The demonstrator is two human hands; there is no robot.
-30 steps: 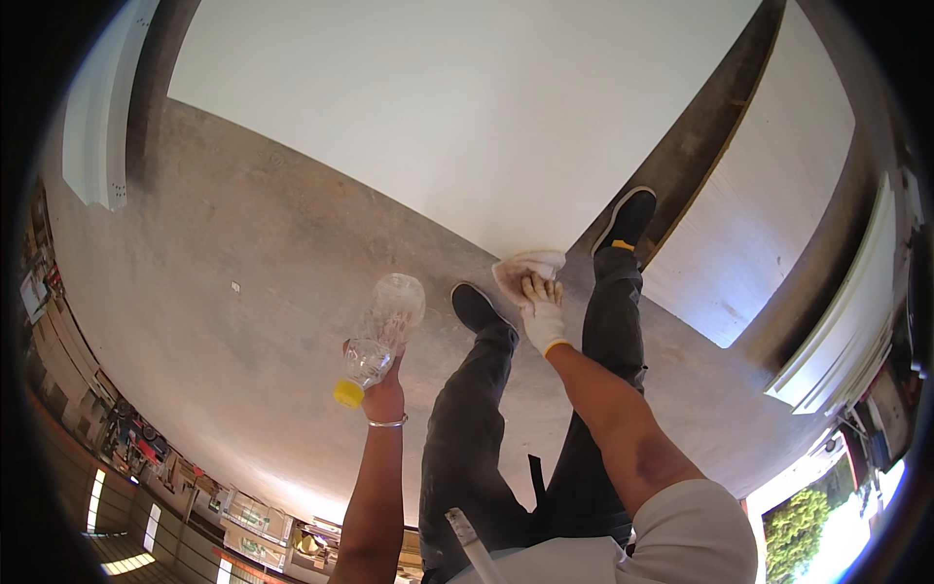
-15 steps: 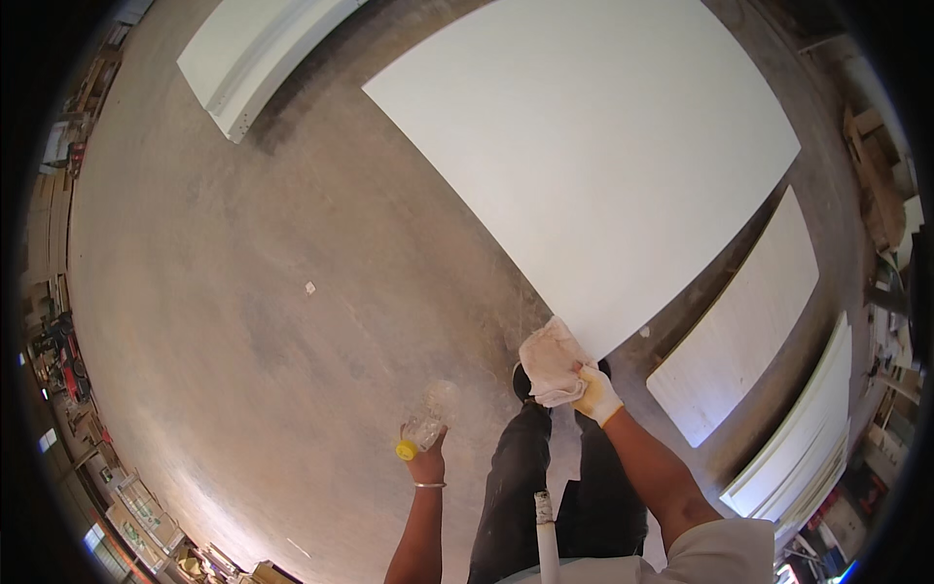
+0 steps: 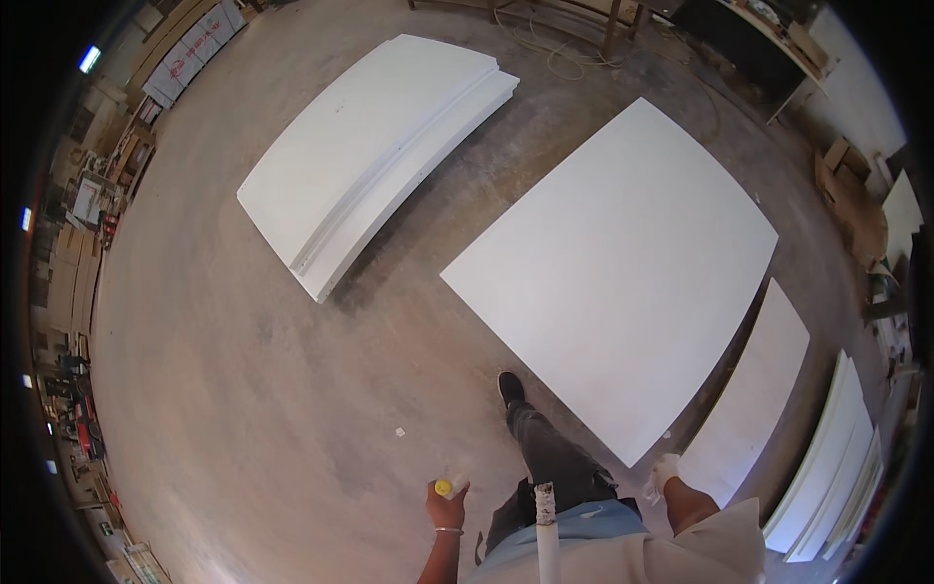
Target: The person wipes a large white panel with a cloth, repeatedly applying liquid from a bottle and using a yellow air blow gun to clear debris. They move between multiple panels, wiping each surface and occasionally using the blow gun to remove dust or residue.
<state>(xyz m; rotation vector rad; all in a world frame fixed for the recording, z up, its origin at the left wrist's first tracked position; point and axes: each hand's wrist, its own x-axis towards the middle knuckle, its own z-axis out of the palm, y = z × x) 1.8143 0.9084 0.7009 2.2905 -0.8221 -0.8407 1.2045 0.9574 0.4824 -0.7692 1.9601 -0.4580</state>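
My left hand (image 3: 446, 510), with a light band at its wrist, is closed around a clear plastic bottle (image 3: 456, 478) with a yellow cap (image 3: 443, 488). It is held low over the floor, left of my legs. On the other side, my gloved right hand (image 3: 664, 481) hangs near the closest corner of a large white panel (image 3: 623, 282). A pale cloth (image 3: 655, 487) is bunched in it, hard to tell apart from the glove. The panel's surface is plain, and neither hand touches it.
Further left lie white panels (image 3: 379, 146) with a stepped edge. A narrow pale board (image 3: 749, 399) and several white strips (image 3: 822, 467) lie to the right. A small white scrap (image 3: 400, 431) is on the concrete floor. A cigarette (image 3: 547, 530) juts up at the bottom middle.
The view has lifted and swung, bringing the left panels and far wall in. One foot has stepped forward beside the large panel. The right hand and cloth have moved away from its corner.
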